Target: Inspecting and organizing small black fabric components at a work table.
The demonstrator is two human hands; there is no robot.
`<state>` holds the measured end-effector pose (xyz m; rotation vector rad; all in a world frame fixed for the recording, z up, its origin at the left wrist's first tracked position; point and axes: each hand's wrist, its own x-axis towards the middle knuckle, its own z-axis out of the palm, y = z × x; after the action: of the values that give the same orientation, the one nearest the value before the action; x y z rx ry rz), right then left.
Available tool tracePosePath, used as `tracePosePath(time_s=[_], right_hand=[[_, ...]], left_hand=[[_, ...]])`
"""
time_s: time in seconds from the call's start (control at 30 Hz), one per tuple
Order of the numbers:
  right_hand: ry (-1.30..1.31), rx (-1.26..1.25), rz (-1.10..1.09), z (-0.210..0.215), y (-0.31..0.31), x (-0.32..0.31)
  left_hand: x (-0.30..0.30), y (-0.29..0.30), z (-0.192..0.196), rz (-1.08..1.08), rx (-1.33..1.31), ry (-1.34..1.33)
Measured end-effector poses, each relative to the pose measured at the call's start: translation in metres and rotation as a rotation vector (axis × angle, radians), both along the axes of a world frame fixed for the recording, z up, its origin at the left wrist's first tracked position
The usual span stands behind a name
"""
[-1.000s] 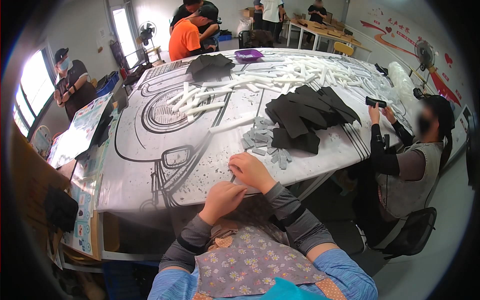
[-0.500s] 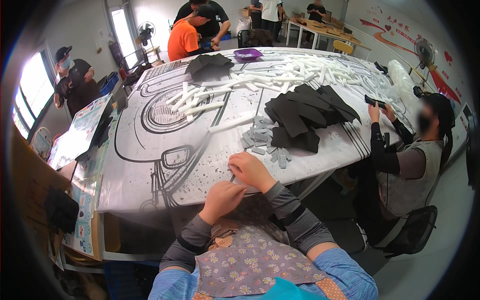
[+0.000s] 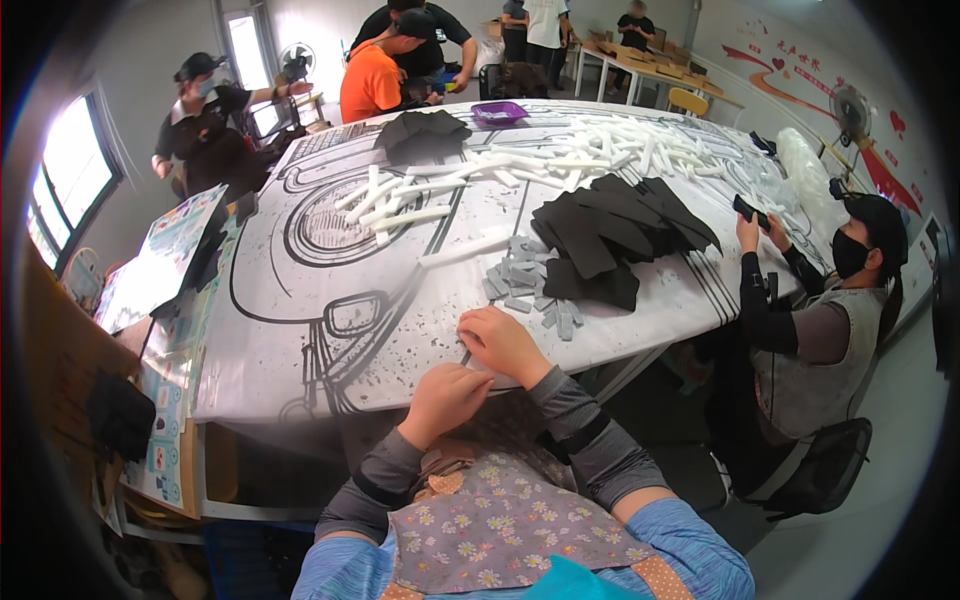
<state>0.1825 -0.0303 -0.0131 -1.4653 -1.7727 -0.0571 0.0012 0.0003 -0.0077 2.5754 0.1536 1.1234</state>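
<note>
My right hand rests at the near edge of the covered table, its fingers curled down together against the white sheet. My left hand sits lower and to the left at the edge, with its bent fingers pointing toward the right wrist. Both hands are closed, and anything inside them is hidden. Just beyond the right hand lies a pile of small grey blocks. Behind and right of it is a heap of black flat sheets. A single white foam-like stick lies left of the grey blocks.
More white sticks spread over the far table, near a purple tray and another black sheet pile. A seated co-worker on the right holds a black phone-like object. People stand at the far side and left.
The person at the left has moved right and stretched an arm out. The seated co-worker has raised the black object slightly and turned their head. My hands have stayed put.
</note>
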Motion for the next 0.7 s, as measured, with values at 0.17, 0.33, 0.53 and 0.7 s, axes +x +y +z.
tracePosePath(time_s=[0.17,0.33,0.53,0.7], right_hand=[[0.004,-0.002,0.009,0.0008,0.0001,0.0001],[0.007,-0.012,0.01,0.002,-0.0005,0.0002],[0.01,-0.008,0.006,0.0007,-0.0003,0.0],[0.007,-0.003,0.005,0.0,0.0,0.0009]], left_hand=[[-0.0004,-0.0005,-0.0002,0.0,0.003,-0.005],[-0.0001,0.0002,-0.0008,-0.001,0.01,-0.004],[-0.0004,0.0003,-0.0013,-0.003,0.015,0.0],[0.0003,-0.0003,-0.0001,-0.005,0.013,-0.003]])
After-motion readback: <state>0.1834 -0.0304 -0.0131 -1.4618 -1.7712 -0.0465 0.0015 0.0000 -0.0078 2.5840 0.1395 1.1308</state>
